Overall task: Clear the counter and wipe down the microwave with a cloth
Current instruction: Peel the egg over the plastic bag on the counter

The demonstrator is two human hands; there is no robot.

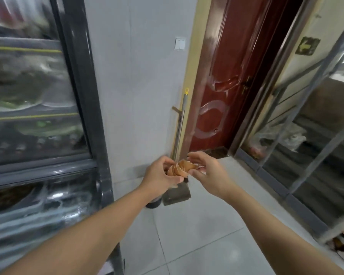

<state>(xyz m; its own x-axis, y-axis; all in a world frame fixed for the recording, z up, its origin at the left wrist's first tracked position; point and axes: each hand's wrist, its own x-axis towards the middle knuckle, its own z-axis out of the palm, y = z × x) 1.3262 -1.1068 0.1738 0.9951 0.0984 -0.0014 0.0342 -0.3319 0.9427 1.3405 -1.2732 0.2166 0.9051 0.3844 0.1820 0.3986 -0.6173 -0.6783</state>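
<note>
Between your fingertips: stacked eggshell halves (182, 167). L hand (160, 175) curls around stack from below; R hand (206, 171) pinches top end, prob. keeping shells nested for disposal.

The stacked eggshells (182, 168) are light brown with pale rims. The door (226, 80) is dark red and glossy. The wall (139, 76) is pale grey, the floor tiles (197, 235) whitish. The broom handle (179, 126) is silver with a yellow tip.

Two bare, sleeveless forearms (99, 225)
</note>
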